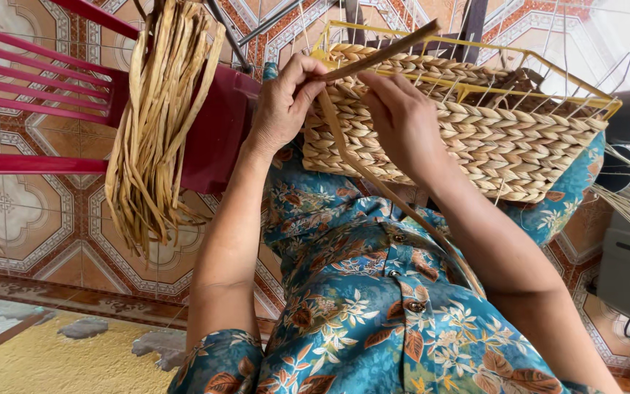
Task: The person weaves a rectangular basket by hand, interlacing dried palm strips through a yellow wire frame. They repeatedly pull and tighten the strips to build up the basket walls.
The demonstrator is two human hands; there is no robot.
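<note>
Both hands [344, 109] pinching straw strand [373, 182] — woven basket [490, 138]

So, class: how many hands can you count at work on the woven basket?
2. The left hand grips a flat strand at the basket rim; the right hand presses on the woven side beside it. No others show.

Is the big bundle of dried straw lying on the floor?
No, the bundle of long tan dried straw strips hangs over the edge of the dark red plastic chair, above the patterned tiled floor.

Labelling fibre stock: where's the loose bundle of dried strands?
Head view, left side: the bundle of dried strands hangs over the red plastic chair, beside the left hand.
</note>
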